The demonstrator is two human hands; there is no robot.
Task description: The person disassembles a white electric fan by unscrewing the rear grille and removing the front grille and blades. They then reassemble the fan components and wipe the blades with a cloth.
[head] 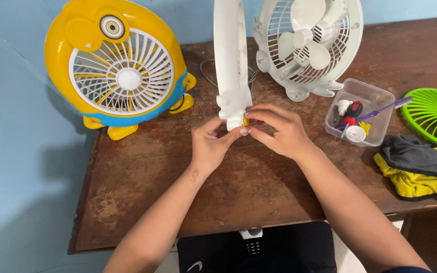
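Head view: fitting a small yellow piece at the foot of a white fan cover.

Left hand [212, 144] pinched on the foot of the cover [230, 60], thumb and fingertips closed against its lower edge; right hand [278, 129] curled, fingertips pressed onto a yellow bit [246, 122] at the same spot. Cover held on edge, upright, near the middle of the table [178, 187], just in front of the open white fan [307, 45]. Seemingly a reassembly step, foot being seated; next move likely calls for steady pressure and keeping the cover upright. Yellow fan [120, 65] to the left, tray [362, 108] of small parts to the right, green grille [436, 116] and cloth [418, 169] beyond. Yellow bit mostly hidden by fingers, its shape unclear; cover's top cut off by the frame; tray contents hard to make out.
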